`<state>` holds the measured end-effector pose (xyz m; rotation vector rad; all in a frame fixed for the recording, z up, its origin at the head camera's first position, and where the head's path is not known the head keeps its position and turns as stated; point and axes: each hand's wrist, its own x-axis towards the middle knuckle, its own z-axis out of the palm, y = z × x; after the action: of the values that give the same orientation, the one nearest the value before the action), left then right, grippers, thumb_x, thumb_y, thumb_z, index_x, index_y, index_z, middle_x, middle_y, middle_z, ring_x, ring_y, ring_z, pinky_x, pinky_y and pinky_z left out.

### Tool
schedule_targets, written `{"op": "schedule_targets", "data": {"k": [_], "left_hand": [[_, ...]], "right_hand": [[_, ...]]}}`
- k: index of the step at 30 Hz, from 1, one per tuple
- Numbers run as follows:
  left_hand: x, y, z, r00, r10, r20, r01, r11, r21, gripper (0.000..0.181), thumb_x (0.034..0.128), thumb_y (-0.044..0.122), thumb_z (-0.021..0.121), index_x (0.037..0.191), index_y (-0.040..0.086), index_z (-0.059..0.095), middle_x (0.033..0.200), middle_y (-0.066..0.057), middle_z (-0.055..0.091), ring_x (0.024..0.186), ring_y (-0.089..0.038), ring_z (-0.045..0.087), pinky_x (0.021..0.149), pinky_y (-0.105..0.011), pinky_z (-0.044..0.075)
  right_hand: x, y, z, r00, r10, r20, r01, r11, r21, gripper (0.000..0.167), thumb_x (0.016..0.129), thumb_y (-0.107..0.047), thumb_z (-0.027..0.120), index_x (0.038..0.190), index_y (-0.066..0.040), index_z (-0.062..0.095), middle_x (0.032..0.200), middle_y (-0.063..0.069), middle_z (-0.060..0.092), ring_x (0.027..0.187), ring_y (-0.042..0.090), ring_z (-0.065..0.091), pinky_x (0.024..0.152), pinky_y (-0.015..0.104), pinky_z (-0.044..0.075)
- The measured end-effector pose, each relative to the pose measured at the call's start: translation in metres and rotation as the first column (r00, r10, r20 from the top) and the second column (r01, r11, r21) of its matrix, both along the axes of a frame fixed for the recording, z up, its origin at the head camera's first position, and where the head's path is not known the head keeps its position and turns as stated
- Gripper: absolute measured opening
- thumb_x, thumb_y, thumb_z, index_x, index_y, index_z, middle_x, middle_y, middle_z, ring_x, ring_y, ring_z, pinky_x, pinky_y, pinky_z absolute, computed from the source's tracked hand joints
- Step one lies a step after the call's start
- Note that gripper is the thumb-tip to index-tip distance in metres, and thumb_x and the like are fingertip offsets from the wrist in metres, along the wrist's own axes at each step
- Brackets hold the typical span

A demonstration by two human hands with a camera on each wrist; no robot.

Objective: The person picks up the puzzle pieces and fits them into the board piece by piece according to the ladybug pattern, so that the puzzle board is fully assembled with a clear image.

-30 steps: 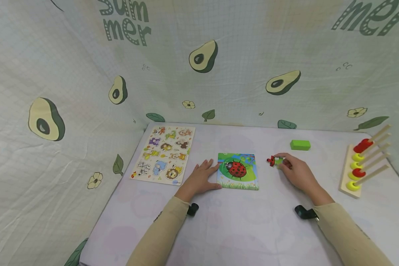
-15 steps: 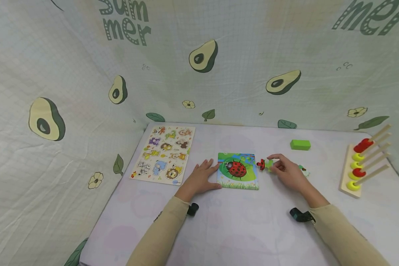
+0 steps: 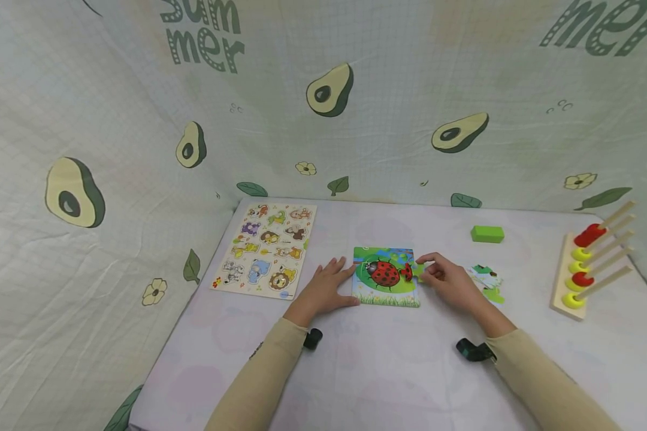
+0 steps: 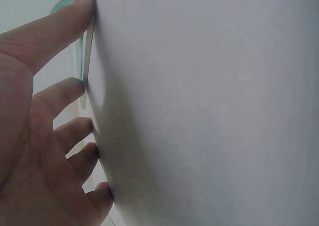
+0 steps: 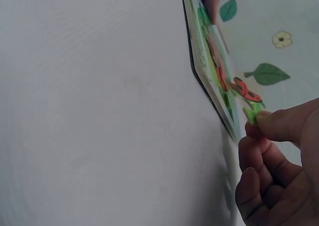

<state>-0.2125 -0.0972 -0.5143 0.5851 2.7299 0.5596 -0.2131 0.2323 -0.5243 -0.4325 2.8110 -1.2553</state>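
A square ladybug puzzle board (image 3: pixel 384 297) lies in the middle of the table. My left hand (image 3: pixel 326 290) is spread flat at its left side, with thumb and fingertips touching the board's edge. Between thumb and forefinger my right hand (image 3: pixel 453 284) pinches a puzzle piece (image 5: pixel 245 90), green with a red, black-spotted part. That piece is tilted and hangs just above the board's right edge, its red end over the printed ladybug. Behind the right hand, loose green and white puzzle pieces (image 3: pixel 487 279) lie on the table, partly hidden by the hand.
An animal puzzle board (image 3: pixel 266 250) lies at the left. A green block (image 3: pixel 487 234) sits at the back right. Further right stands a wooden peg rack (image 3: pixel 568 281) with red and yellow rings on several pegs. A patterned cloth (image 3: pixel 356 161) hangs behind the table.
My right hand has moved left with the pinched puzzle piece, from the open table to above the board's right edge. The loose pieces behind it came into view. My left hand stayed put.
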Motion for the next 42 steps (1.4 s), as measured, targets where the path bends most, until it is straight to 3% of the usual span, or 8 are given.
{"op": "schedule_targets", "data": {"k": [14, 32, 38, 42], "left_hand": [[-0.002, 0.0, -0.002, 1.0, 0.002, 0.001, -0.002, 1.0, -0.011, 0.087, 0.0881, 0.054, 0.075, 0.16, 0.024, 0.035, 0.169, -0.007, 0.02, 0.157, -0.026, 0.01, 0.127, -0.048, 0.006], [0.0, 0.0, 0.0, 1.0, 0.005, 0.007, -0.005, 1.0, -0.005, 0.087, 0.0881, 0.053, 0.075, 0.16, 0.024, 0.036, 0.169, -0.007, 0.02, 0.157, -0.026, 0.01, 0.127, -0.048, 0.006], [0.0, 0.0, 0.0, 1.0, 0.005, 0.006, -0.005, 1.0, -0.009, 0.087, 0.0882, 0.053, 0.075, 0.16, 0.023, 0.035, 0.169, -0.007, 0.02, 0.157, -0.026, 0.01, 0.127, -0.048, 0.007], [0.0, 0.0, 0.0, 1.0, 0.006, 0.001, -0.006, 1.0, -0.011, 0.087, 0.0883, 0.052, 0.075, 0.16, 0.023, 0.036, 0.169, -0.007, 0.02, 0.157, -0.026, 0.01, 0.127, -0.049, 0.007]], "right_hand": [[-0.002, -0.021, 0.002, 0.998, 0.028, 0.055, -0.029, 0.999, 0.019, 0.03, 0.099, -0.013, 0.066, 0.129, -0.006, 0.061, 0.091, 0.001, 0.065, 0.077, 0.015, 0.056, 0.066, 0.028, 0.044], [-0.003, -0.027, -0.001, 1.0, 0.017, 0.02, -0.018, 0.998, 0.058, 0.03, 0.098, -0.012, 0.068, 0.126, -0.002, 0.065, 0.086, 0.001, 0.059, 0.075, 0.016, 0.052, 0.064, 0.028, 0.043], [-0.002, -0.026, -0.001, 0.996, 0.086, -0.019, -0.084, 0.991, 0.104, 0.033, 0.096, -0.015, 0.071, 0.129, -0.007, 0.069, 0.088, 0.0, 0.055, 0.076, 0.014, 0.049, 0.065, 0.029, 0.042], [-0.003, -0.026, -0.004, 0.992, 0.125, -0.005, -0.123, 0.98, 0.155, 0.035, 0.096, -0.019, 0.072, 0.131, -0.013, 0.07, 0.087, 0.001, 0.048, 0.073, 0.014, 0.044, 0.062, 0.028, 0.038]]}}
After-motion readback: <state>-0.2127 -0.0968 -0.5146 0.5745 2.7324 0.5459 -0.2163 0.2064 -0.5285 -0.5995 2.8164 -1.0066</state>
